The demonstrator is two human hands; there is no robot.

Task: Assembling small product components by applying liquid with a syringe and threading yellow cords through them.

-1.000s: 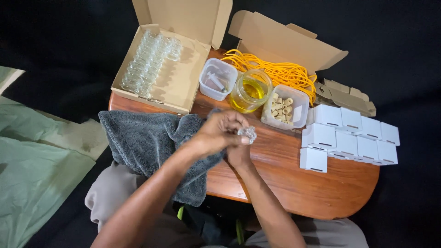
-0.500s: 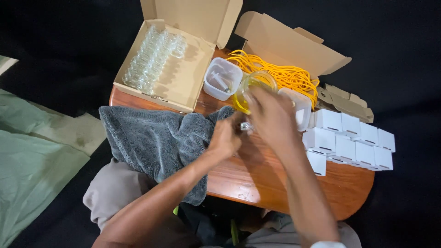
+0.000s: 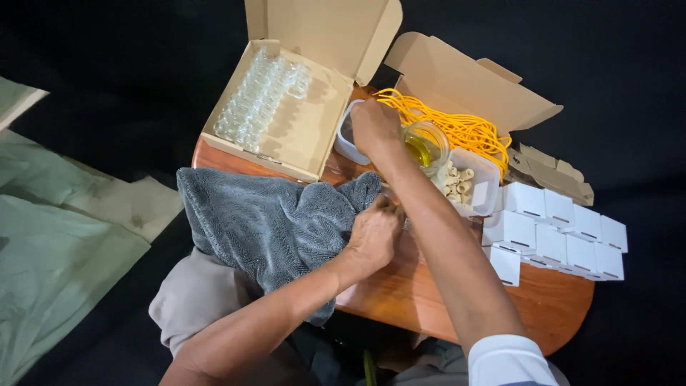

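Many small vials (image 3: 261,96) lay boxed at eleven o'clock, white boxes (image 3: 554,232) stacked at three. Right hand (image 3: 375,129) reached into a tub (image 3: 348,139), fingers' state hidden; left hand (image 3: 373,236) curled shut on something unseen beside the towel (image 3: 271,221).

Right hand (image 3: 373,127) over tub (image 3: 347,140), jar (image 3: 426,143) just right of it. Towel (image 3: 268,221) left of left hand (image 3: 373,234). Bottle box (image 3: 282,114) behind towel, small boxes (image 3: 554,232) right of hands, on surface (image 3: 429,286).
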